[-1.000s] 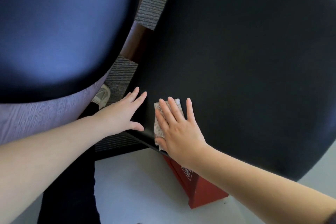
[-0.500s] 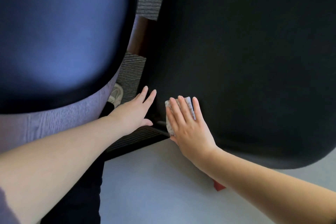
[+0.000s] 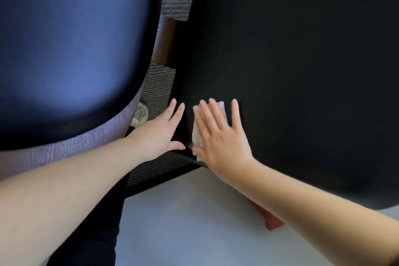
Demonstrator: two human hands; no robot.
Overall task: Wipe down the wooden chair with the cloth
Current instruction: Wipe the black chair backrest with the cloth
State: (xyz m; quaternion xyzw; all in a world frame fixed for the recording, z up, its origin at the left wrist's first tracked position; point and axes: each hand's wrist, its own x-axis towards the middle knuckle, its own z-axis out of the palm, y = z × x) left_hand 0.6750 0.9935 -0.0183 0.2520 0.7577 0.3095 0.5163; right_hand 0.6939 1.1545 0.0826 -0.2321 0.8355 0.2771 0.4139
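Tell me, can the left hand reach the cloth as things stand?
Probably yes: the left hand lies right beside the cloth, nothing between them, though the right hand presses flat over most of it.

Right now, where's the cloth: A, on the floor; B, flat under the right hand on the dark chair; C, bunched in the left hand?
B: the cloth shows beneath the right hand, whose straight fingers press it onto the dark chair; the left hand holds nothing.

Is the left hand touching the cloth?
Apart. The head view shows a strip of chair between the thumb of the left hand and the cloth, which lies under the right hand.
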